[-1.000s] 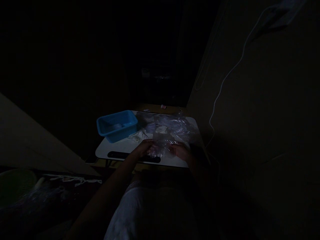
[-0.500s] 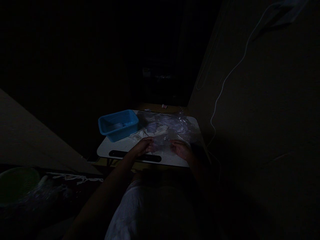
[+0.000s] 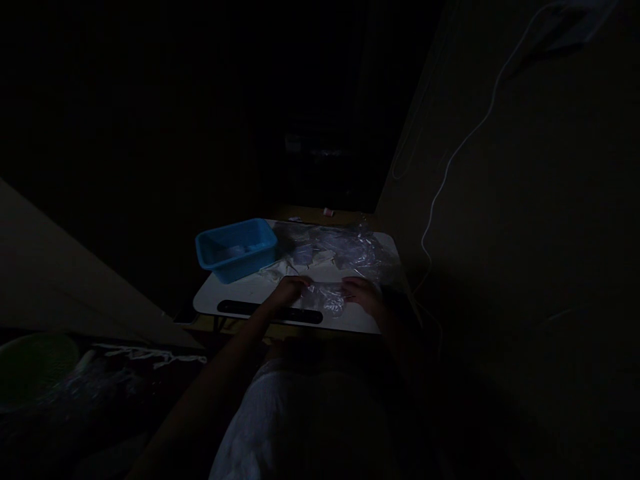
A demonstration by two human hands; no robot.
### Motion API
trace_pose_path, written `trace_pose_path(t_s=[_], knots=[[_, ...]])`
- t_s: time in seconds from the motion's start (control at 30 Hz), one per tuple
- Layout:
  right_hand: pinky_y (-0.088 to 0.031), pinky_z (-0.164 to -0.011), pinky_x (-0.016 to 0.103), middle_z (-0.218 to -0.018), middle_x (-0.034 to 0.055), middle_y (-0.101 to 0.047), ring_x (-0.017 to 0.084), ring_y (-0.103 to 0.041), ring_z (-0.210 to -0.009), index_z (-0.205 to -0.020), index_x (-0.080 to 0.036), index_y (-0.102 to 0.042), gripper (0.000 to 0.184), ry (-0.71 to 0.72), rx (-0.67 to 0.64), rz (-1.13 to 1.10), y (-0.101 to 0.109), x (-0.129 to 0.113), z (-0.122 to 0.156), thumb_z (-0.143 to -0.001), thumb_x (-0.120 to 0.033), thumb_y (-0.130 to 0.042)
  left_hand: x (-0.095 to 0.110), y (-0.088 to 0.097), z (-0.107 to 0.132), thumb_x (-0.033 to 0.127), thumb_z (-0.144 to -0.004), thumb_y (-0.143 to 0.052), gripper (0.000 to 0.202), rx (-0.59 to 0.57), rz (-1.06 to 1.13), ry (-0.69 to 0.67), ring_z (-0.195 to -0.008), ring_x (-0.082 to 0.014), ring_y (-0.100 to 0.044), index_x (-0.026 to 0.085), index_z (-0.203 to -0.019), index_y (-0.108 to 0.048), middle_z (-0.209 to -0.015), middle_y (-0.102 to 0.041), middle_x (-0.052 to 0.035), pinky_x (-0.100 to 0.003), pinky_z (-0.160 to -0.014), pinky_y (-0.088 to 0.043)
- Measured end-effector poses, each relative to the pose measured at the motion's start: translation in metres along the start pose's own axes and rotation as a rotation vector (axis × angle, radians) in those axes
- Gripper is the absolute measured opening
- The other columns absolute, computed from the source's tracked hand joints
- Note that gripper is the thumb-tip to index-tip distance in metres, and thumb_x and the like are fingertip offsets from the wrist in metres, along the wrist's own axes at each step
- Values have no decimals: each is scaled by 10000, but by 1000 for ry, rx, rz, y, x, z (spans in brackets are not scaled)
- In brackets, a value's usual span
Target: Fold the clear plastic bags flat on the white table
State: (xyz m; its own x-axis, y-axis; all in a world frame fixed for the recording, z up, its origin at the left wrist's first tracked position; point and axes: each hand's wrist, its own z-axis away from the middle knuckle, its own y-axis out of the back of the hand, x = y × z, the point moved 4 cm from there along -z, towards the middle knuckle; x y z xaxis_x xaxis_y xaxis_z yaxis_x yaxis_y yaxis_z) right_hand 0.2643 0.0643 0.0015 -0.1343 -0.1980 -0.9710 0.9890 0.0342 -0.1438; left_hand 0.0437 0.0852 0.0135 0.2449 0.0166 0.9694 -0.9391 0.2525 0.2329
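In dim light, a clear plastic bag [image 3: 327,300] is stretched between my two hands above the near part of a white folding table [image 3: 240,291]. My left hand [image 3: 291,289] pinches its left edge. My right hand [image 3: 361,293] has its fingers closed on the opposite edge. The bag looks thin and crinkled, with bright glints on its lower part. Just beyond my hands lie a crumpled whitish cloth or paper [image 3: 277,270] and a heap of clear plastic [image 3: 357,247]. Fine detail of the fingertips is lost in the dark.
A blue plastic basin [image 3: 243,267] with something pale inside stands at the table's left. A black slot [image 3: 270,312] runs along the near edge. A small pinkish cup-like item [image 3: 328,212] lies behind the table. A white cable [image 3: 450,160] hangs at right; a green basket [image 3: 37,367] is at lower left.
The plastic between my hands has tilted and now hangs lower, catching more light. My left hand has shifted very slightly right. The basin and the heap stay in place.
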Motion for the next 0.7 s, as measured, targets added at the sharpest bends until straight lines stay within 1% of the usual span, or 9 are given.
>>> trace_pose_path(t_s=[0.07,0.13,0.2,0.27,0.4,0.47,0.53,0.63,0.7], knots=[[-458,-525,273,-630,-10,-605,128,-565,-532,-875,-173,-583,336,83,39,78,0,-1,-5,-543,-207,-627,-1,1,-2,188,-668,-432,267,56,-75,-45,-545,-130,-558,107,-801,-649,-710,-655,-54,-237,-506,-422],[-460,-522,275,-614,-24,-589,129,-558,-526,-929,-174,-568,388,164,76,199,-1,-1,-9,-542,-182,-593,3,-1,0,215,-713,-426,313,92,-233,-171,-791,-184,-594,112,-927,-630,-902,-655,-89,-291,-680,-461],[-472,-554,294,-661,-5,-603,145,-571,-574,-957,-172,-564,399,235,155,374,0,-3,-11,-559,-158,-548,8,-7,5,216,-750,-413,356,69,-474,-355,-1043,-208,-504,129,-1052,-579,-1120,-577,-98,-344,-869,-400],[-478,-650,335,-774,35,-624,176,-587,-690,-956,-168,-574,400,277,250,512,0,-6,-9,-564,-122,-513,9,-18,14,206,-783,-383,401,7,-747,-506,-1181,-209,-382,141,-1162,-500,-1258,-469,-95,-376,-966,-313],[-376,-896,379,-995,109,-605,226,-526,-971,-977,-137,-594,387,425,361,884,-6,-18,9,-623,-82,-448,-2,-29,28,233,-836,-319,457,-13,-1059,-488,-1246,-224,-287,118,-1278,-348,-1352,-335,-127,-447,-998,-239],[-337,-939,364,-1061,132,-584,229,-489,-1036,-1036,-107,-578,395,497,328,1112,-16,-23,21,-673,-85,-421,-5,-32,32,264,-858,-284,465,-10,-1134,-475,-1259,-219,-262,121,-1300,-306,-1367,-303,-132,-469,-1004,-209],[-301,-968,362,-1143,145,-543,227,-453,-1090,-1114,-85,-532,418,535,252,1239,-30,-24,31,-717,-97,-400,-7,-34,34,281,-871,-249,470,-14,-1187,-468,-1267,-216,-246,112,-1308,-289,-1374,-282,-140,-483,-1004,-191],[-204,-1019,402,-1260,119,-459,219,-349,-1197,-1208,-121,-452,429,622,62,1327,-60,-20,40,-789,-155,-369,-7,-35,35,295,-876,-220,482,-12,-1244,-438,-1272,-231,-231,96,-1309,-287,-1375,-267,-154,-509,-995,-185],[-124,-1039,437,-1313,105,-398,220,-286,-1241,-1241,-148,-414,424,653,-21,1344,-77,-13,43,-831,-239,-352,-7,-36,36,290,-870,-219,486,-13,-1267,-424,-1273,-239,-227,102,-1315,-280,-1376,-262,-153,-522,-988,-186]])
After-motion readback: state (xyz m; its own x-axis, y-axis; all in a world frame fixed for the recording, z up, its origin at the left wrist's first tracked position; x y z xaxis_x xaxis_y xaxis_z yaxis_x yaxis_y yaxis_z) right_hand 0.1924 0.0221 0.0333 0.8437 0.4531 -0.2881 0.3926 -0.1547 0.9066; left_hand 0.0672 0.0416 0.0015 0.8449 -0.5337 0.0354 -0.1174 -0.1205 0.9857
